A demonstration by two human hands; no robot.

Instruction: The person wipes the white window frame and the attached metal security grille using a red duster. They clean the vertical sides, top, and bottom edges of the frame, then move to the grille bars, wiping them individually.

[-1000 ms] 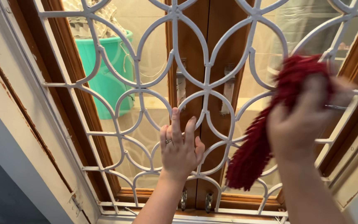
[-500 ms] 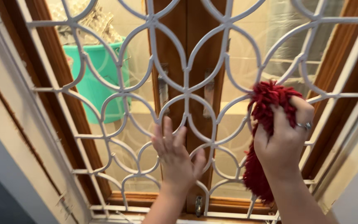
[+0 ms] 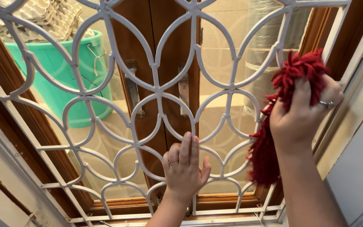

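Right hand: the right hand [image 3: 303, 115] is clenched around a red duster [image 3: 288, 109], a ring being visible on one finger. Since half a second ago it has been carried up and to the right, from the middle of the grille to its upper right corner.

Duster: the shaggy head is pressed against the right-hand bars of the white grille [image 3: 156, 90], close to the wooden frame [image 3: 316, 29]; the loose tail is left hanging below the wrist, in front of the lower right bars.

Left hand: the left hand [image 3: 185, 166] is laid flat on the lower middle bars, fingers straight and spread, nothing being held. It has been kept on almost the same curved bars as before, so it is judged to serve as a brace.

Meaning of the change: the wiping is judged to have been moved on to the right edge of the grille; the left half is not being touched by either hand.

Behind the grille: a green bucket [image 3: 64, 71] is seen at the far left through the glass, with grey egg trays [image 3: 43, 17] stacked in it. Two metal handles [image 3: 133, 90] are fixed on the closed wooden shutters in the middle.
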